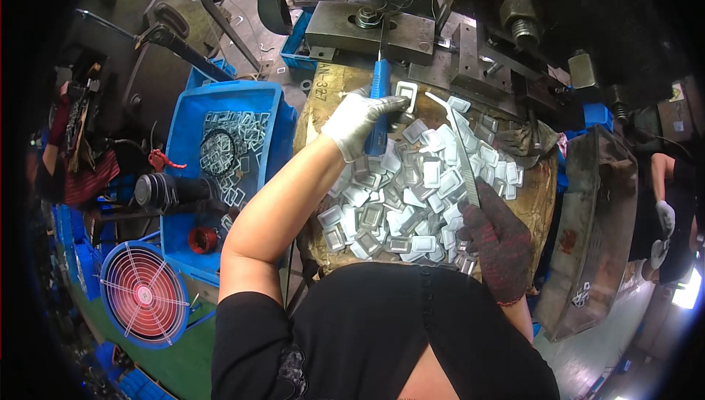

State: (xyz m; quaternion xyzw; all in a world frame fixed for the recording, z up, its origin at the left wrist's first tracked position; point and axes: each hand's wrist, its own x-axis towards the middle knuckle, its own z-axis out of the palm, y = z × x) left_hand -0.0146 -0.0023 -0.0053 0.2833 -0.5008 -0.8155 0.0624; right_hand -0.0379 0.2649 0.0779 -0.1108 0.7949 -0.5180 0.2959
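My left hand (351, 122), in a white glove with dark-stained fingertips, is closed at the far side of the pile, its fingertips on a small rectangular metal piece (406, 92). A blue-handled tool (380, 81) with a thin metal shaft passes under its fingers; whether the hand also grips it, I cannot tell. In a dark red-black knit glove, my right hand (501, 242) is closed round long metal tweezers (463, 154), which slant up and left over the pile. Many small silvery rectangular pieces (422, 187) lie heaped between the hands on a worn, yellowish-brown work surface (312, 117).
Beyond the hands stands a machine with a bolted steel block (330, 29). At left, a blue bin (176, 128) holds thin metal frames near a round fan (143, 293). A grimy metal trough (598, 216) stands at right. Other people work on both sides.
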